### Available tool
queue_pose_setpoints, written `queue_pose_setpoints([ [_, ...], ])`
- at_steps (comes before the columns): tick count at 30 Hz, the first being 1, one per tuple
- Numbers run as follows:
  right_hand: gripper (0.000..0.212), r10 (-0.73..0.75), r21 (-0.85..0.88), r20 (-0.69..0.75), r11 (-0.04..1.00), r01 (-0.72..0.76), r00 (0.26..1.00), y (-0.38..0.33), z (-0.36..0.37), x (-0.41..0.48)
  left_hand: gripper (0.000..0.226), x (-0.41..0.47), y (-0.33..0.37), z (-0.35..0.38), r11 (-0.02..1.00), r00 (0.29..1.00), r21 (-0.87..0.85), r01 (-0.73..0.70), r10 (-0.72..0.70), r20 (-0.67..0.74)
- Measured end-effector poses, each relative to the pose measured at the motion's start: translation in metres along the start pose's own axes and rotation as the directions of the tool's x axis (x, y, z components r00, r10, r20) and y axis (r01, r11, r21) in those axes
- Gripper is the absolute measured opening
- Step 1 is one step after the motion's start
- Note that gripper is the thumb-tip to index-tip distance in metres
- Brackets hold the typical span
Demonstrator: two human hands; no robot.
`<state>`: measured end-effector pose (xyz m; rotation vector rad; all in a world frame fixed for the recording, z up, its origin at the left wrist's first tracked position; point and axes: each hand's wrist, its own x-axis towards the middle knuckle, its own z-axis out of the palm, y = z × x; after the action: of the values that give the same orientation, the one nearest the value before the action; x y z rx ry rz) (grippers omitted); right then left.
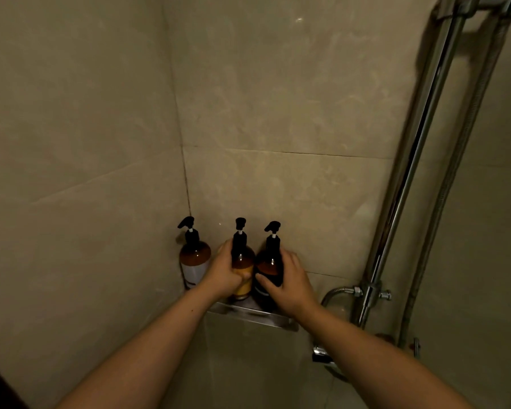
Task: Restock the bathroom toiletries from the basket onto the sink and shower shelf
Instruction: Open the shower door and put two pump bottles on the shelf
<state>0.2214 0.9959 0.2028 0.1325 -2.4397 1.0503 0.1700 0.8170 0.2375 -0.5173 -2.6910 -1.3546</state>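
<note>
Three amber pump bottles with black pumps stand upright in a row on the metal shower shelf [250, 314] in the wall corner. The left bottle [194, 261] has a white label and is untouched. My left hand [225, 273] is wrapped around the middle bottle [243, 261], which has a yellow label. My right hand [289, 280] grips the right bottle [269, 265], which has a dark label. Both held bottles rest on the shelf, touching each other. The basket and the sink are out of view.
Beige tiled walls meet in the corner behind the shelf. A chrome shower rail [407, 178] and hose [457, 172] run down the right side to the mixer valve [369, 293]. A dark edge shows at the bottom left.
</note>
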Motion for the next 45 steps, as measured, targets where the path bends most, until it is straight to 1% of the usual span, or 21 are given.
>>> queue_pose_setpoints([
  [5,0.079,-0.093,-0.044,0.038,0.995,0.095,0.995,0.006,0.006,-0.003,0.076,0.001,-0.012,-0.004,0.999,0.999,0.026,0.025,-0.026,0.037],
  [10,0.075,-0.12,-0.005,0.047,0.993,0.121,0.992,0.009,0.017,-0.009,0.079,0.002,-0.022,-0.007,0.997,0.998,0.073,-0.002,-0.002,0.058],
  [12,0.077,-0.109,-0.019,0.058,0.994,0.11,0.992,0.013,0.021,-0.008,0.081,0.001,-0.024,-0.005,0.998,1.0,0.065,-0.024,0.022,0.021],
  [14,0.079,-0.104,-0.028,0.069,0.994,0.106,0.992,0.017,0.023,-0.008,0.088,-0.006,-0.024,0.0,0.995,0.998,0.092,-0.042,0.045,-0.039],
  [16,0.08,-0.114,-0.096,0.056,0.988,0.119,0.992,0.018,0.023,-0.009,0.099,-0.019,-0.024,0.007,0.99,0.989,0.13,-0.063,0.079,-0.124],
  [17,0.08,-0.124,-0.144,0.02,0.982,0.126,0.992,0.017,0.022,-0.01,0.103,-0.025,-0.025,0.01,0.982,0.979,0.17,-0.088,0.117,-0.167],
  [19,0.077,-0.176,-0.199,-0.073,0.967,0.159,0.982,0.013,0.02,-0.017,0.101,-0.036,-0.026,0.015,0.941,0.949,0.297,-0.162,0.231,-0.216],
  [21,0.072,-0.285,-0.241,-0.102,0.937,0.254,0.953,0.012,0.021,-0.025,0.09,-0.039,-0.028,0.019,0.878,0.931,0.426,-0.218,0.318,-0.178],
  [22,0.074,-0.318,-0.284,-0.077,0.915,0.285,0.945,0.012,0.022,-0.029,0.085,-0.038,-0.029,0.02,0.85,0.938,0.48,-0.218,0.319,-0.138],
  [24,0.085,-0.306,-0.356,-0.008,0.891,0.283,0.952,0.01,0.021,-0.033,0.08,-0.036,-0.029,0.022,0.809,0.959,0.559,-0.183,0.272,-0.079],
  [25,0.089,-0.283,-0.372,0.007,0.889,0.265,0.959,0.01,0.021,-0.034,0.08,-0.036,-0.029,0.023,0.791,0.963,0.588,-0.168,0.259,-0.072],
  [29,0.102,-0.223,-0.366,0.058,0.902,0.229,0.973,0.009,0.023,-0.036,0.074,-0.034,-0.028,0.026,0.708,0.945,0.689,-0.155,0.309,-0.105],
  [31,0.098,-0.231,-0.346,0.054,0.908,0.235,0.971,0.009,0.024,-0.034,0.072,-0.033,-0.03,0.025,0.671,0.939,0.729,-0.138,0.322,-0.119],
  [36,0.086,-0.248,-0.269,0.051,0.93,0.252,0.967,0.004,0.029,-0.03,0.074,-0.032,-0.036,0.02,0.638,0.944,0.762,-0.11,0.308,-0.122],
  [40,0.079,-0.25,-0.272,0.049,0.928,0.253,0.967,0.001,0.037,-0.026,0.075,-0.031,-0.042,0.015,0.659,0.949,0.746,-0.101,0.29,-0.127],
  [45,0.075,-0.243,-0.289,0.038,0.926,0.243,0.969,-0.001,0.04,-0.027,0.075,-0.03,-0.044,0.013,0.685,0.954,0.721,-0.106,0.274,-0.12],
])
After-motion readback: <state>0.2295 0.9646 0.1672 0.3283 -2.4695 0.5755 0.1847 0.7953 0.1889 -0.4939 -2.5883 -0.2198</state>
